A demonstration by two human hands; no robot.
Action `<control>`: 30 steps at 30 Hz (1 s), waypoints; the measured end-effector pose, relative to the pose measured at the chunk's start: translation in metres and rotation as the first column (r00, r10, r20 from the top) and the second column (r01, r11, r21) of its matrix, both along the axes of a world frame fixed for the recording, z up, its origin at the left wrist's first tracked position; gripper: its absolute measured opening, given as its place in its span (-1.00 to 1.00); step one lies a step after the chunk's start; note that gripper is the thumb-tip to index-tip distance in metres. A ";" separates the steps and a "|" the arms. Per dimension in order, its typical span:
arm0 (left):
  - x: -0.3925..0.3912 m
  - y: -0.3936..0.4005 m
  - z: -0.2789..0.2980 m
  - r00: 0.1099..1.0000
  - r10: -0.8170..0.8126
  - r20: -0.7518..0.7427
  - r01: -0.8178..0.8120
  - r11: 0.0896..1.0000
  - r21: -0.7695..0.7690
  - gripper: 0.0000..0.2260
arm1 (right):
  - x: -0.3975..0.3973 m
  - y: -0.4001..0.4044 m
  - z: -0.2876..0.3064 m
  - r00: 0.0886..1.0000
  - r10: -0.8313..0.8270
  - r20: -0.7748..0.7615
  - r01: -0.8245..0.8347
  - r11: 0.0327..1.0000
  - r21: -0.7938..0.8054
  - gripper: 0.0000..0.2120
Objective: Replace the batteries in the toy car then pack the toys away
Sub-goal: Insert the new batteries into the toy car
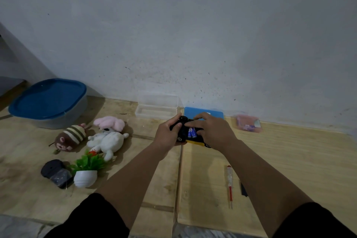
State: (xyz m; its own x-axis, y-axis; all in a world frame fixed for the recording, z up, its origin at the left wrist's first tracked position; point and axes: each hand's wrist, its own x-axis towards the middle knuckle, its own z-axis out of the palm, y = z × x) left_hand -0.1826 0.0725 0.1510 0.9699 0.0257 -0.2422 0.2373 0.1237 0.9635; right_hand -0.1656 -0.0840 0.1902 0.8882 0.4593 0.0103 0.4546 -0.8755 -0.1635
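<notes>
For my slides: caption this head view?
Both hands hold an upturned toy car, blue batteries showing in it.

Both bare forearms reach forward, black sleeves at the elbows; the left hand (167, 131) curls its fingers in a grip, the right hand (211, 131) arched beside it, fingertips pressing down.

Pale wooden surface (135, 189), boards joined along a central seam. Left part: blue-lidded tub (48, 100), three plush toys (90, 135), potted plastic plant (87, 170), black object (55, 173). Rear and right: clear open case (156, 107), blue box (203, 113), pink packet (248, 123), red-handled screwdriver (229, 185).
</notes>
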 end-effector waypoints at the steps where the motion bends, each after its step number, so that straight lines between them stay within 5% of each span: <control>1: 0.000 0.000 0.000 1.000 0.002 -0.001 -0.002 1.000 0.001 -0.64 | 0.000 0.000 0.002 1.000 0.002 0.010 -0.002 1.000 -0.010 -0.66; 8: 0.001 0.002 -0.001 1.000 0.018 -0.009 -0.018 1.000 0.002 -0.63 | 0.004 -0.008 0.006 0.989 -0.148 -0.002 0.146 0.977 0.158 -0.80; 13: 0.004 0.001 0.001 1.000 0.015 -0.003 -0.015 1.000 0.016 -0.63 | 0.002 -0.017 0.006 0.987 -0.154 -0.039 0.159 0.965 0.207 -0.64; 26: 0.003 -0.016 0.005 0.999 -0.024 0.030 0.022 0.997 0.069 -0.64 | 0.003 -0.012 -0.002 0.974 -0.183 -0.134 0.211 0.947 0.241 -0.70; 30: 0.002 -0.016 0.005 1.000 -0.014 0.027 0.013 0.998 0.058 -0.64 | 0.002 -0.012 -0.003 0.968 -0.193 -0.160 0.227 0.946 0.233 -0.53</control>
State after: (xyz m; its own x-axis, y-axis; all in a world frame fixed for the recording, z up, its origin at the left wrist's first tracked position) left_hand -0.1802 0.0560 0.1563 0.9766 0.0258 -0.2136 0.2116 0.0642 0.9752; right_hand -0.1634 -0.0962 0.1868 0.9652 0.2603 -0.0254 0.2239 -0.8728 -0.4337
